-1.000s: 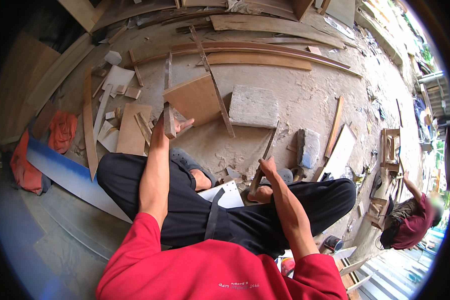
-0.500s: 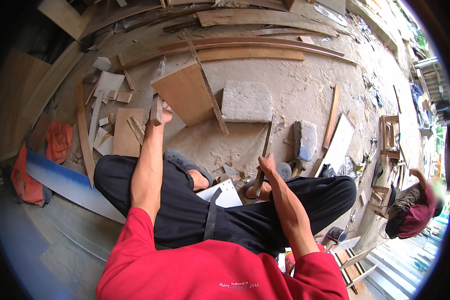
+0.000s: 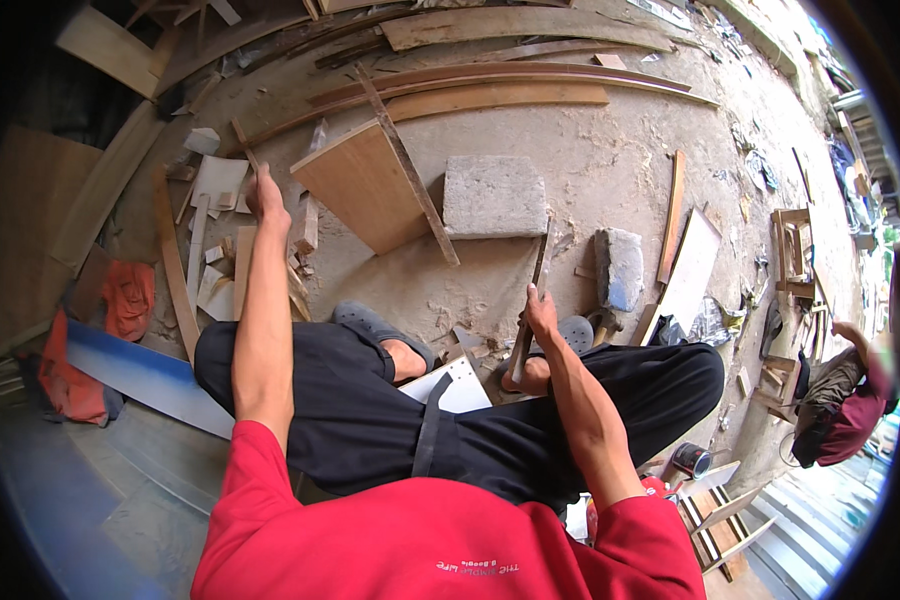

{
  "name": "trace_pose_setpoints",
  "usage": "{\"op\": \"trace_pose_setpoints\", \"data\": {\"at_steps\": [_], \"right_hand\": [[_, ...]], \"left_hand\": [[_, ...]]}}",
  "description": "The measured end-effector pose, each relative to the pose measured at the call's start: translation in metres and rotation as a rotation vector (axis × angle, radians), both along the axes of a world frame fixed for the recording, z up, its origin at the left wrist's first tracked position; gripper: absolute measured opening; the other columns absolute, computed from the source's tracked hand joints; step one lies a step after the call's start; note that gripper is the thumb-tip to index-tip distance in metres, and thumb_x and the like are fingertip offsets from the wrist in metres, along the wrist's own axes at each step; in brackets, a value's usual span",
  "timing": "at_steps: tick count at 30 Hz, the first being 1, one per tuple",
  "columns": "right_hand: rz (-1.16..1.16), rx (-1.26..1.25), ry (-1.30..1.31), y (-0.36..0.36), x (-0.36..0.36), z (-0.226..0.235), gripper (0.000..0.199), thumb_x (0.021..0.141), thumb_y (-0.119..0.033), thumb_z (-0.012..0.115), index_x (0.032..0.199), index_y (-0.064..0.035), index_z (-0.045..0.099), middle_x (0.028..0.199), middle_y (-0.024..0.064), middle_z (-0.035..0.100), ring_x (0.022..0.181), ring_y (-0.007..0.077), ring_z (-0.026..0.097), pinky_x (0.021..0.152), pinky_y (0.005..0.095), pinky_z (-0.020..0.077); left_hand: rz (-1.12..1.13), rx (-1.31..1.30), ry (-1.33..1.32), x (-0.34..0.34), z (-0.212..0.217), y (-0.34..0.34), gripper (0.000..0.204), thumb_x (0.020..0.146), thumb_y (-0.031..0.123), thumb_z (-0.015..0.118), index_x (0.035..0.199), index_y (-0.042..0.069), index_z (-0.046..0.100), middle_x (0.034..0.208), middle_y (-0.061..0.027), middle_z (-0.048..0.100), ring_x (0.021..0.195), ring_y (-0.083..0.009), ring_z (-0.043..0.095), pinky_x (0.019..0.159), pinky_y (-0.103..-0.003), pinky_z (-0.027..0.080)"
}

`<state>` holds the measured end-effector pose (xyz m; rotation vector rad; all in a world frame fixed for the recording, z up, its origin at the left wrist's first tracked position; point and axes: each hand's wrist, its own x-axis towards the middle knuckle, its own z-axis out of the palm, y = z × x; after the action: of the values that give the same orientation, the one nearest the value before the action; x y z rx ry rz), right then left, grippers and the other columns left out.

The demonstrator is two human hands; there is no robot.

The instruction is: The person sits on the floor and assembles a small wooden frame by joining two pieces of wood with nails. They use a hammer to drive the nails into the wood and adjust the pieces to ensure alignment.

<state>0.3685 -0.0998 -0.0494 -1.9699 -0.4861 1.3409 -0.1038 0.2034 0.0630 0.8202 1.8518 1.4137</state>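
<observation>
Reaching far forward on the left, my left hand [image 3: 267, 195] closes at the near end of a thin wooden stick [image 3: 245, 143] on the floor; its fingertips are partly hidden. My right hand [image 3: 541, 312] grips a long narrow strip [image 3: 542, 262], brown and seemingly wood, tilted up beside the grey concrete block [image 3: 495, 197]. Between my arms stands a light brown wooden board [image 3: 365, 188], with a long slat [image 3: 406, 160] along its right edge. Left of that board is a short wooden bar [image 3: 309, 225].
Long planks [image 3: 500, 95] lie across the far floor. A smaller concrete block [image 3: 619, 268] and a white panel [image 3: 685, 262] lie right. Offcuts and an orange cloth [image 3: 130, 300] are at left. A white drilled panel [image 3: 453, 388] lies between my feet. Another person [image 3: 845, 410] works far right.
My left hand has left the wooden bar beside the board and moved left to the thin stick. My right hand still holds its strip, nearly in place.
</observation>
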Motion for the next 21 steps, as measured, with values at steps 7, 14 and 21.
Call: {"op": "trace_pose_setpoints", "data": {"at_steps": [7, 14, 21], "right_hand": [[-0.174, -0.038, -0.077, 0.003, 0.024, -0.003, 0.041, 0.085, -0.021, 0.064, 0.115, -0.0007, 0.043, 0.080, 0.0113, 0.061, 0.055, 0.0202, 0.060, 0.045, 0.0345, 0.0490], [-0.127, 0.220, 0.053, 0.052, -0.004, 0.077, 0.046, 0.092, -0.037, 0.061, 0.122, -0.0061, 0.044, 0.073, 0.0077, 0.056, 0.052, 0.0161, 0.053, 0.044, 0.0311, 0.0450], [0.225, 0.284, 0.217, 0.076, -0.056, 0.188, 0.035, 0.094, -0.030, 0.058, 0.115, -0.0037, 0.048, 0.079, 0.0092, 0.061, 0.058, 0.0178, 0.061, 0.044, 0.0310, 0.0483]], "left_hand": [[-0.836, 0.146, 0.444, 0.101, 0.114, 0.008, 0.040, 0.093, 0.033, 0.060, 0.117, 0.001, 0.064, 0.114, -0.0106, 0.066, 0.110, -0.0184, 0.058, 0.096, -0.031, 0.043], [-0.986, -0.057, 0.657, 0.123, 0.104, 0.004, 0.047, 0.091, 0.047, 0.056, 0.119, 0.009, 0.065, 0.118, -0.0168, 0.066, 0.113, -0.0289, 0.060, 0.095, -0.037, 0.045], [-0.910, -0.092, 0.805, 0.132, 0.120, -0.032, 0.057, 0.090, 0.055, 0.055, 0.127, 0.011, 0.059, 0.122, -0.0181, 0.063, 0.118, -0.0340, 0.057, 0.098, -0.041, 0.044]]}}
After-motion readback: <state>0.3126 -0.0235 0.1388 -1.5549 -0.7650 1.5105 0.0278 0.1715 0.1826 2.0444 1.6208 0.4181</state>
